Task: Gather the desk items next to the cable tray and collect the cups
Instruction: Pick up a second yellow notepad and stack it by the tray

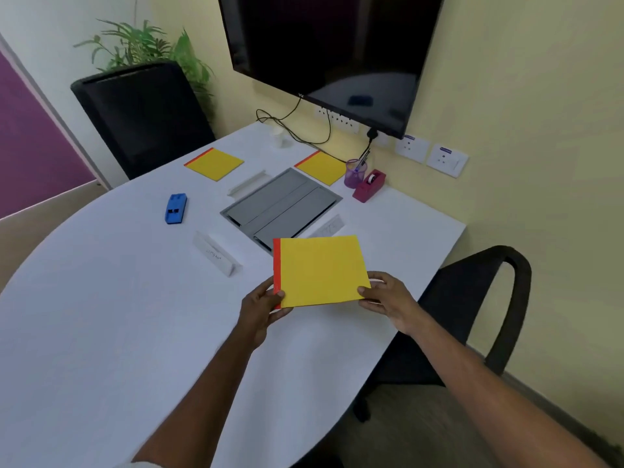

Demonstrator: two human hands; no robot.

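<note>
Gathering seems barely begun: the left hand (260,309) and right hand (388,298) pinch the lower corners of one yellow notebook (320,270) mid-frame, just below the cable tray (282,204), while the upper-left notebook (214,163), upper-right notebook (322,167) and cup (278,136) lie untouched

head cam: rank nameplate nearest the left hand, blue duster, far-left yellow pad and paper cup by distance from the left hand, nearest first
From the left hand, which grips the held pad:
1. Nameplate, just beyond the hand, slightly left.
2. Blue duster, farther out and left.
3. Far-left yellow pad, well back on the left.
4. Paper cup, at the very back.
</note>
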